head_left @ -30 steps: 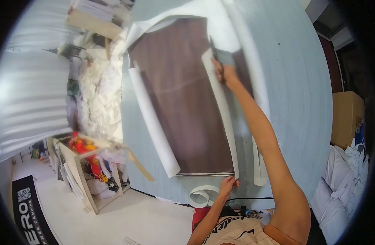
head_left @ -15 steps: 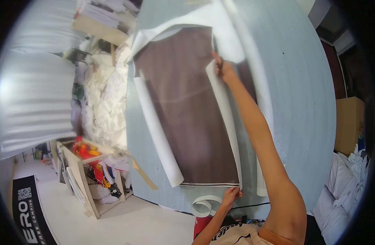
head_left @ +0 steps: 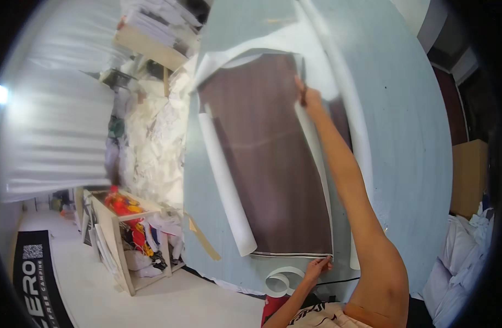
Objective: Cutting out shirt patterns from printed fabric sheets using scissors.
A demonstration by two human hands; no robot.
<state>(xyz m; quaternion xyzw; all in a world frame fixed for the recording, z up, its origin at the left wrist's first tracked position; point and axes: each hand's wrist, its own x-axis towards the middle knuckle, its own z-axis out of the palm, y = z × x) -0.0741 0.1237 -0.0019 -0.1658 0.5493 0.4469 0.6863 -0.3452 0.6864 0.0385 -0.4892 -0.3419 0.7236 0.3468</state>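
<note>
As left fingers [head_left: 325, 262] pinch brown fabric's [head_left: 267, 147] near corner, right fingers [head_left: 299, 85] grip scissors [head_left: 303, 71] alongside

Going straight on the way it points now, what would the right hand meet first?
The right hand would probably meet the upper right corner of the brown sheet first, with the white sheet just beyond; its height above them is unclear.

Soft sheen on the brown cloth-like panel [head_left: 267, 147]!
Left of it, a matt, papery white roll [head_left: 227, 183]; underneath, a smooth blue-grey tabletop [head_left: 409, 136]; away right, a dull cardboard box [head_left: 469, 175].
</note>
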